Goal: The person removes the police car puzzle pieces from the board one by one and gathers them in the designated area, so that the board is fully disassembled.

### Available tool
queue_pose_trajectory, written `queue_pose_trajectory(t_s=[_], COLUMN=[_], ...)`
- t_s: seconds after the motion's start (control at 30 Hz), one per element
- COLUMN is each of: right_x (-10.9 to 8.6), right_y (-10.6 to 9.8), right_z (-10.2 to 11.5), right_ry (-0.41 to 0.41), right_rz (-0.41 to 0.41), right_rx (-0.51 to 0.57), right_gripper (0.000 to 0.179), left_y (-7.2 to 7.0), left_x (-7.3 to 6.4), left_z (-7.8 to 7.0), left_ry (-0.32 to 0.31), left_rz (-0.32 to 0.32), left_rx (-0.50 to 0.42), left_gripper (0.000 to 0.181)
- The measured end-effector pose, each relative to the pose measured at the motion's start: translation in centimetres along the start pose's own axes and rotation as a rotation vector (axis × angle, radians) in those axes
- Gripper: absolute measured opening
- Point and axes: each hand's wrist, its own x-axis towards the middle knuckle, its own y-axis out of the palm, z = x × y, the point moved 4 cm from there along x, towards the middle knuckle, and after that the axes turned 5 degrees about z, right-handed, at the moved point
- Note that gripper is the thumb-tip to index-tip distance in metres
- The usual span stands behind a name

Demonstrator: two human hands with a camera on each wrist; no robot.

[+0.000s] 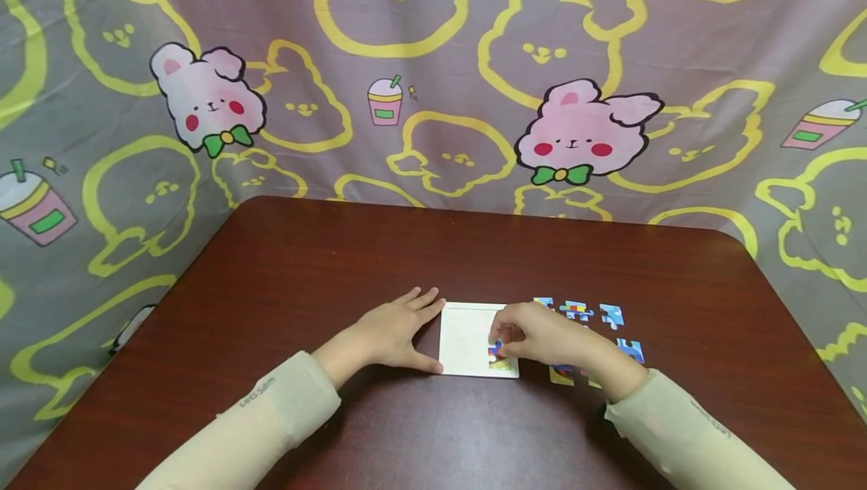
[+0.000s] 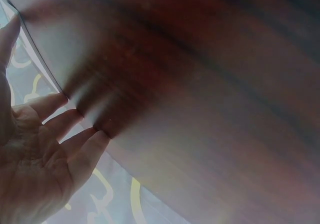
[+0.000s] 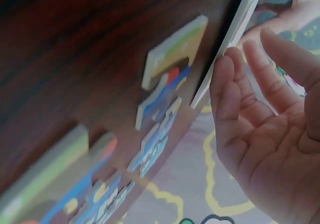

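A shallow white puzzle tray (image 1: pixel 463 339) lies flat on the table. My left hand (image 1: pixel 393 330) rests at its left side, fingers spread, with thumb and index fingertip at the tray's edge. Over the tray's right part, my right hand (image 1: pixel 542 333) bends down and pinches a colourful jigsaw piece (image 1: pixel 500 362) at the lower right corner. Its thumb and fingertips cover part of that piece. In the right wrist view the fingers of the right hand (image 3: pixel 270 114) are curled beside the tray's edge (image 3: pixel 232 39), and the piece is hidden.
Several loose jigsaw pieces (image 1: pixel 612 315) in blue, yellow and red lie right of the tray, partly under the right forearm. They also show in the right wrist view, such as a green-edged piece (image 3: pixel 175 49). A patterned curtain (image 1: pixel 433 83) hangs behind the brown table (image 1: pixel 305 264).
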Motion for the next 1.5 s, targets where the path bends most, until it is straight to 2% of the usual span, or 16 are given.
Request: queue_pose_trajectory(t_s=[0.37,0.77,1.07,1.33,1.5], right_x=[0.11,0.23,0.22,0.28,0.2], right_y=[0.8,0.88,0.84,0.85,0.62], right_z=[0.18,0.24,0.21,0.07,0.15], right_ry=[0.062,0.101,0.066,0.066,0.035], right_rz=[0.032,0.043,0.078,0.082,0.071], right_rx=[-0.031,0.009,0.173,0.203,0.221], right_gripper=[0.014,0.017,0.012,0.011,0.01], left_y=[0.08,0.04,0.08,-0.05,0.05], left_x=[-0.07,-0.12,-0.03,0.11,0.06], left_z=[0.11,0.04,0.01,0.03,0.1], left_ry=[-0.008,-0.002,-0.001,-0.001,-0.004], left_rz=[-0.002,-0.009,-0.01,-0.012,-0.011], left_rx=[-0.011,-0.019,-0.018,-0.01,-0.012], left_gripper=[0.104,0.102,0.102,0.103,0.103])
